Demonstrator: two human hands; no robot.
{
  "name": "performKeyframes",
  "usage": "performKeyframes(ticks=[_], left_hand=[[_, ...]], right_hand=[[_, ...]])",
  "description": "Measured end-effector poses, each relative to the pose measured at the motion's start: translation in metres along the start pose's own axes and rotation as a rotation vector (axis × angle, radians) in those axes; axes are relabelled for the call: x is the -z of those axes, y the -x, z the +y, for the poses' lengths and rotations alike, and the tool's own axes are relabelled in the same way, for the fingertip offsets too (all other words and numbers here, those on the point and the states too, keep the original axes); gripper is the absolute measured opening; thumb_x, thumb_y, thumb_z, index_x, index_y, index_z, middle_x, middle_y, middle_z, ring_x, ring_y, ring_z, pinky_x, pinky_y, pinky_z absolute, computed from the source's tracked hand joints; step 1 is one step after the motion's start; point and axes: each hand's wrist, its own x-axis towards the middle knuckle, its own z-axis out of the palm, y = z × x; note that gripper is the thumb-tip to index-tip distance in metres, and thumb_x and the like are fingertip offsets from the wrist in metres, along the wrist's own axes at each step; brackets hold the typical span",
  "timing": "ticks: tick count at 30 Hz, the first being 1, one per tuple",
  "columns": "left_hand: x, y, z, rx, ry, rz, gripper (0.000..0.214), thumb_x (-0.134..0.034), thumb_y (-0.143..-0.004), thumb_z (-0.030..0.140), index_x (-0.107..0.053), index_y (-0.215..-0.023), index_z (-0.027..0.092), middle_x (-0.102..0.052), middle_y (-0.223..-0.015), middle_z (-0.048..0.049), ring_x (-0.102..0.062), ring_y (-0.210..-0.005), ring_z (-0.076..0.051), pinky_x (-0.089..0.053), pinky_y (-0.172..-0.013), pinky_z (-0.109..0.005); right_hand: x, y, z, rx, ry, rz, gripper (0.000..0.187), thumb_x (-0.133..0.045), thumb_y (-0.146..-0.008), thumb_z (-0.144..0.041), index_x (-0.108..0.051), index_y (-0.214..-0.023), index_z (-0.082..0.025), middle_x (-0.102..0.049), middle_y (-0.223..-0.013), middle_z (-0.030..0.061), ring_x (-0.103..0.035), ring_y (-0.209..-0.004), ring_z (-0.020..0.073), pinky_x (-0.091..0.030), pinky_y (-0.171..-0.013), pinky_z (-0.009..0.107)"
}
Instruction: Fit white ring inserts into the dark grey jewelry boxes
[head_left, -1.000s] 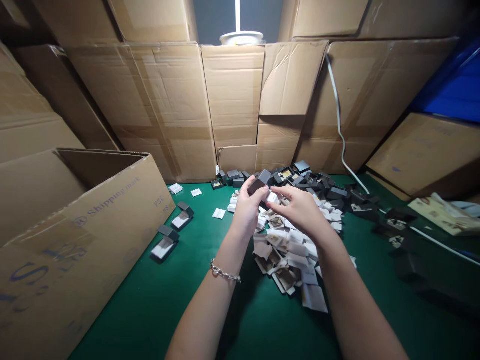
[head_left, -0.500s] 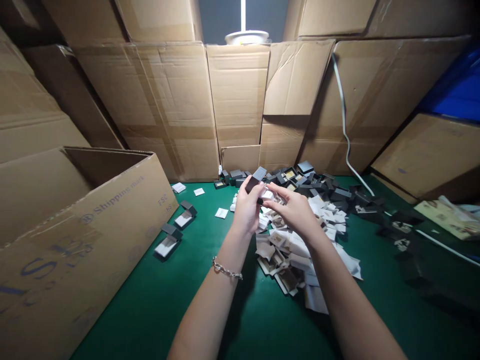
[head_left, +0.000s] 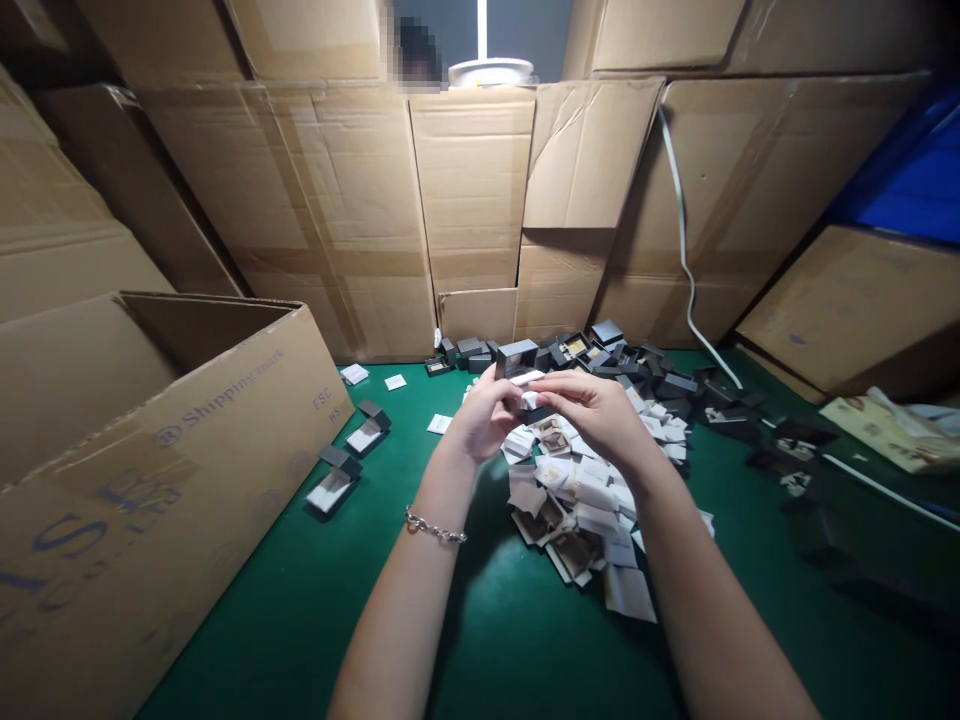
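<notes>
My left hand [head_left: 480,418] grips a small black hinged jewelry box [head_left: 517,355], its lid raised and its inside facing me. With thumb and fingers closed, my right hand [head_left: 600,412] pinches a white insert [head_left: 529,400] at the front of that box. My fingers partly hide the box's lower half. Beneath both hands spreads a heap of white card inserts and paper pieces [head_left: 592,485]. Two similar black boxes stand open on the left, the nearer box [head_left: 341,462] and the farther box [head_left: 373,413], each with a white lining.
A large open carton [head_left: 247,430] takes up the left side of the green table [head_left: 420,620]. Several black boxes [head_left: 679,385] lie scattered at the back and right. Stacked cartons [head_left: 337,200] form a wall behind, with a white cable [head_left: 684,230] hanging down. Part of a person shows above them.
The black box has turned, and its raised lid now faces me. My left wrist has shifted slightly left. Part of a person has appeared behind the cartons.
</notes>
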Motion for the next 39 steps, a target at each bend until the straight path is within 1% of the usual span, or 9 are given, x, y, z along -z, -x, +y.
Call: performKeyframes(ticks=[3,7,14,19,23,25,28,31,39], left_hand=[[0.004,0.004,0.006,-0.009,-0.028,-0.118,0.061,-0.058,-0.053,0.006,-0.048,-0.111,0.02,-0.058,-0.085,0.0002,-0.051,-0.064,-0.004,-0.039,-0.055,-0.013],[0.006,0.008,0.011,-0.031,-0.054,-0.177,0.068,-0.062,-0.055,0.005,-0.046,-0.119,0.023,-0.06,-0.102,-0.0033,-0.058,-0.08,-0.007,-0.047,-0.07,-0.017],[0.005,0.01,0.013,-0.045,-0.1,-0.179,0.069,-0.064,-0.055,0.006,-0.045,-0.12,0.023,-0.06,-0.105,-0.004,-0.056,-0.078,-0.007,-0.044,-0.066,-0.018],[0.009,0.007,0.012,-0.052,-0.11,-0.142,0.067,-0.062,-0.052,0.007,-0.045,-0.115,0.022,-0.058,-0.097,-0.0017,-0.055,-0.075,-0.007,-0.043,-0.069,-0.02],[0.014,0.003,0.009,-0.061,-0.098,-0.114,0.071,-0.06,-0.054,0.007,-0.042,-0.121,0.024,-0.053,-0.082,0.0017,-0.051,-0.069,-0.005,-0.04,-0.067,-0.02],[0.014,0.003,0.008,-0.074,-0.109,-0.12,0.073,-0.058,-0.054,0.007,-0.041,-0.123,0.024,-0.053,-0.081,0.0014,-0.053,-0.071,-0.006,-0.039,-0.066,-0.02],[0.011,0.005,0.009,-0.068,-0.128,-0.11,0.078,-0.057,-0.053,0.008,-0.038,-0.126,0.025,-0.058,-0.094,-0.0021,-0.058,-0.081,-0.01,-0.041,-0.067,-0.02],[0.009,0.006,0.01,-0.075,-0.126,-0.132,0.076,-0.059,-0.055,0.01,-0.039,-0.126,0.026,-0.06,-0.105,-0.0043,-0.059,-0.084,-0.012,-0.042,-0.066,-0.019],[0.01,0.006,0.009,-0.075,-0.109,-0.161,0.071,-0.059,-0.057,0.008,-0.039,-0.123,0.026,-0.059,-0.108,-0.0045,-0.058,-0.082,-0.01,-0.042,-0.064,-0.018]], right_hand=[[0.003,0.0,-0.002,-0.016,-0.05,0.002,0.016,-0.065,-0.081,-0.029,-0.075,-0.091,-0.021,-0.069,-0.094,0.0019,-0.064,-0.088,0.0146,-0.051,-0.082,0.025],[0.002,0.001,-0.004,-0.02,-0.059,0.015,0.018,-0.065,-0.081,-0.03,-0.074,-0.094,-0.021,-0.069,-0.094,0.0012,-0.064,-0.088,0.0139,-0.05,-0.08,0.024],[-0.001,0.002,-0.008,-0.05,-0.015,0.025,0.021,-0.062,-0.083,-0.029,-0.073,-0.096,-0.017,-0.069,-0.098,0.0017,-0.064,-0.091,0.0153,-0.05,-0.083,0.027],[-0.006,0.003,-0.008,0.044,0.057,0.078,0.02,-0.06,-0.085,-0.025,-0.073,-0.097,-0.015,-0.069,-0.095,0.0016,-0.065,-0.086,0.0144,-0.051,-0.078,0.025],[-0.012,0.003,-0.008,0.164,0.122,0.143,0.017,-0.06,-0.084,-0.022,-0.073,-0.092,-0.014,-0.07,-0.091,0.0023,-0.066,-0.082,0.0141,-0.051,-0.075,0.024],[-0.013,0.003,-0.009,0.184,0.129,0.169,0.016,-0.061,-0.084,-0.021,-0.074,-0.09,-0.014,-0.07,-0.089,0.0025,-0.066,-0.08,0.0138,-0.051,-0.074,0.024],[-0.014,0.003,-0.011,0.131,0.097,0.182,0.016,-0.061,-0.083,-0.022,-0.074,-0.09,-0.015,-0.07,-0.088,0.0019,-0.066,-0.079,0.0135,-0.051,-0.074,0.023],[-0.014,0.004,-0.013,0.046,0.01,0.202,0.016,-0.064,-0.081,-0.024,-0.074,-0.089,-0.016,-0.07,-0.086,0.0016,-0.067,-0.077,0.0137,-0.052,-0.073,0.022],[-0.016,0.004,-0.014,-0.073,-0.075,0.221,0.017,-0.067,-0.078,-0.029,-0.075,-0.088,-0.017,-0.07,-0.085,0.0027,-0.067,-0.076,0.0167,-0.054,-0.074,0.027]])
